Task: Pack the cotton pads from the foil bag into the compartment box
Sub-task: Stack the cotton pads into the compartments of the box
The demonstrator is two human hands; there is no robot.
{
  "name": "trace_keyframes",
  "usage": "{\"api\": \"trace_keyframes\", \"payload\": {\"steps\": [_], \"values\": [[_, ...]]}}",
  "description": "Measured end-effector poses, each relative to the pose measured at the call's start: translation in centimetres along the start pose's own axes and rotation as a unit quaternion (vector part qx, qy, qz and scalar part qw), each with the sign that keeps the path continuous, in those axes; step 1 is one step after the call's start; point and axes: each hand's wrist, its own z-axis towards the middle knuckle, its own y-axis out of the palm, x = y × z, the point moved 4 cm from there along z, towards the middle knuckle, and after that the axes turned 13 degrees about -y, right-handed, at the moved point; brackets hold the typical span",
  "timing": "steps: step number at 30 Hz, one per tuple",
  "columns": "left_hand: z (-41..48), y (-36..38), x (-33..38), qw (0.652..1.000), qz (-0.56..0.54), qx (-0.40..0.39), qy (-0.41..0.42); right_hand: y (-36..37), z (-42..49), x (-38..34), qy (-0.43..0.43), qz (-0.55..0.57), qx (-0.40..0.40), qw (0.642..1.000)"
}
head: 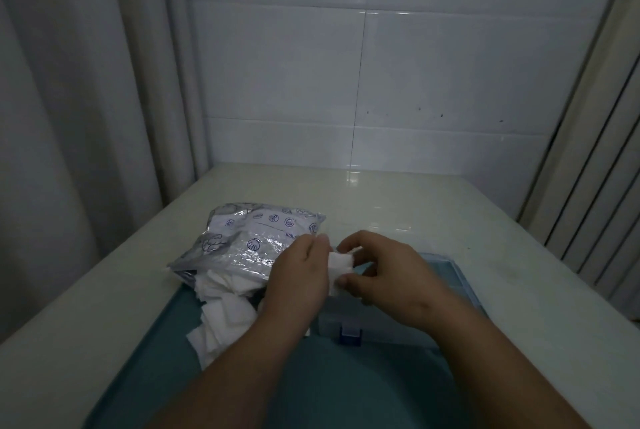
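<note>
Both hands meet over the box: left hand [301, 273] and right hand [384, 273] each pinch an edge of one small white square cotton pad [341, 264], held just above the clear plastic compartment box [440, 257] with a blue latch [350, 334]. Box contents are hidden behind the hands; count packed: cannot tell. Judged unfinished: a loose heap of white pads [225, 318] spills from the crinkled silver foil bag [249, 241] onto the teal mat [311, 387] on the pale counter [450, 214]. Bag print: blue round icons, a shell motif; lettering too small to read.
</note>
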Motion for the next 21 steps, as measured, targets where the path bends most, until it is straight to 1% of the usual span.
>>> {"api": "trace_keyframes", "payload": {"steps": [3, 6, 8, 11, 14, 17, 19, 21], "values": [[-0.1, 0.17, 0.0, 1.0, 0.013, -0.007, 0.011, -0.02, -0.11, -0.12, -0.004, 0.032, -0.007, 0.999], [-0.02, 0.41, -0.2, 0.999, 0.024, -0.011, 0.02, 0.34, -0.18, -0.14, -0.018, 0.023, -0.025, 0.999], [-0.02, 0.44, -0.26, 0.999, 0.025, -0.01, 0.022, 0.4, -0.13, -0.13, -0.022, 0.02, -0.016, 0.999], [0.16, 0.34, -0.35, 1.0, 0.022, -0.006, 0.014, 0.25, -0.07, -0.34, -0.022, 0.053, 0.002, 0.998], [0.23, 0.26, -0.33, 1.0, 0.01, -0.009, 0.006, 0.02, 0.04, -0.22, -0.02, 0.021, 0.013, 0.999], [0.14, 0.28, -0.28, 1.0, 0.004, -0.009, -0.004, -0.05, 0.04, -0.03, -0.015, -0.032, 0.002, 0.999], [-0.03, 0.32, -0.14, 1.0, -0.013, -0.016, -0.015, 0.01, -0.03, -0.03, -0.007, -0.036, -0.007, 0.999], [-0.34, 0.3, 0.12, 0.998, -0.044, -0.033, -0.029, -0.12, 0.02, -0.02, 0.002, -0.035, 0.007, 0.999]]}}
